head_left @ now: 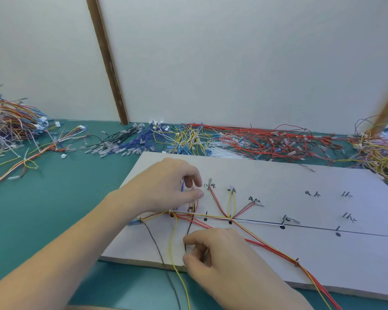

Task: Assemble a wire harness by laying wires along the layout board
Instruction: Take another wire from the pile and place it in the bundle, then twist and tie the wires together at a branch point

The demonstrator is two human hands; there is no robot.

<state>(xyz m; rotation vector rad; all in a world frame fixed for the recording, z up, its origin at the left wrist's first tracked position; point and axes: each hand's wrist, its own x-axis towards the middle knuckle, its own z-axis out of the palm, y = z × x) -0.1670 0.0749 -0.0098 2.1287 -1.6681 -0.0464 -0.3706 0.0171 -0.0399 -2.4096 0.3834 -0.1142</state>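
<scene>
The layout board [278,175] lies flat on the green counter [76,209], its pegs and drawn line marking where each wire should run. The left hand [166,186] pinches a wire end with a clear terminal near a labelled peg [209,183] — likely seating it there. The right hand [213,253] pinches a black wire [189,227] lower down, probably keeping it taut. Red and yellow wires [273,247] already fan from the trunk line — spare wires [255,139] wait behind the board
</scene>
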